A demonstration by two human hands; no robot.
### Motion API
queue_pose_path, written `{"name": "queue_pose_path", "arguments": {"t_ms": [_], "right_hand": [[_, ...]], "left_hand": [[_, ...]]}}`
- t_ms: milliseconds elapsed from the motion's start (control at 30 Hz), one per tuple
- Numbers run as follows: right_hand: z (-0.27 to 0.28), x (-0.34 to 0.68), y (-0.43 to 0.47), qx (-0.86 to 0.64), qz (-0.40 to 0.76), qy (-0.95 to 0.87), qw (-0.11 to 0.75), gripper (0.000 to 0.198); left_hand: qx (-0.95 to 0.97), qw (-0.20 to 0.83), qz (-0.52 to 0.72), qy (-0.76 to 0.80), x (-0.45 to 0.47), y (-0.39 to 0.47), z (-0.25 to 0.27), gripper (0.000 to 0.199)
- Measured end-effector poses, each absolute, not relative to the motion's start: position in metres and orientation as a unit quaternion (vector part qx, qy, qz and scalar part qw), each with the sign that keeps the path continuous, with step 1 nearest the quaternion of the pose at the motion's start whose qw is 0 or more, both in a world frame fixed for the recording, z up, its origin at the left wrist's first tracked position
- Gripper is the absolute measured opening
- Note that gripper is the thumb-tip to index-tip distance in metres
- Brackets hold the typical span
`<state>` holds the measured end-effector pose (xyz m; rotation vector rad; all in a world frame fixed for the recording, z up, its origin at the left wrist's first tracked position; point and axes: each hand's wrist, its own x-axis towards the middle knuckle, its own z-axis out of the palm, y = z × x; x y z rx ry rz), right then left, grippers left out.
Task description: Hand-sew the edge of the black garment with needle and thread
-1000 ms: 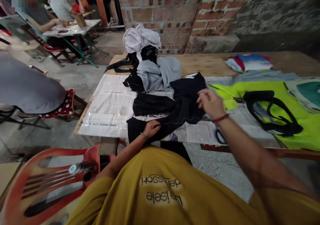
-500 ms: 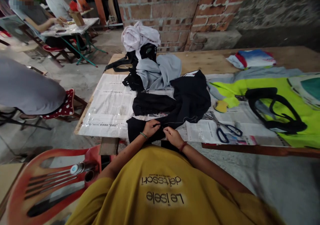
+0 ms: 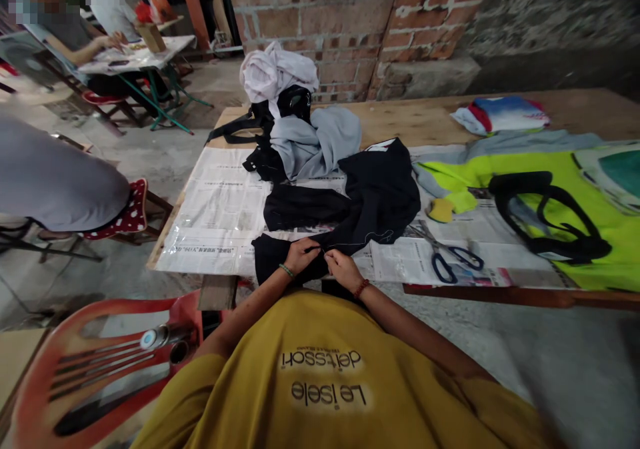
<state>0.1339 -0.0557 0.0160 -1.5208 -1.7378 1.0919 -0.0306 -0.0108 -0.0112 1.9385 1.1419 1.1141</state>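
Note:
A pair of black trousers (image 3: 380,182) lies across the table's near edge, one leg stretched toward me. My left hand (image 3: 301,256), with a green bracelet, is closed on the edge of that leg. Close beside it, my right hand (image 3: 345,269), with a red bracelet, pinches its fingertips together at the cloth. What those fingertips hold is too small to make out. A thin pale thread (image 3: 370,237) runs over the black cloth to the right of my hands. Dark-handled scissors (image 3: 444,257) rest on the newspaper farther right.
Newspaper (image 3: 200,212) covers part of the wooden table (image 3: 400,117). Grey cloth (image 3: 330,139) and pale cloth (image 3: 277,72) are heaped behind the trousers. A yellow sponge-like piece (image 3: 441,210) and a neon garment (image 3: 595,216) lie right. A red chair (image 3: 75,322) stands left; other people sit beyond.
My right hand has come slightly closer to my left hand. The whole view has shifted a little; the trousers and scissors lie as before.

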Motion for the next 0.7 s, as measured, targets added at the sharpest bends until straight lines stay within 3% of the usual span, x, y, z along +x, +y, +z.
{"name": "queue_pose_path", "arguments": {"t_ms": [367,700], "right_hand": [[0.0205,0.1299,-0.0513,-0.588,0.411,-0.644,0.268,0.022],[0.0181,0.1308,-0.0502,-0.588,0.338,-0.689,0.254,0.021]], "left_hand": [[0.730,0.315,0.428,0.431,-0.0311,-0.0106,-0.0114,0.007],[0.721,0.323,0.434,0.432,-0.0317,-0.0097,-0.0154,0.009]]}}
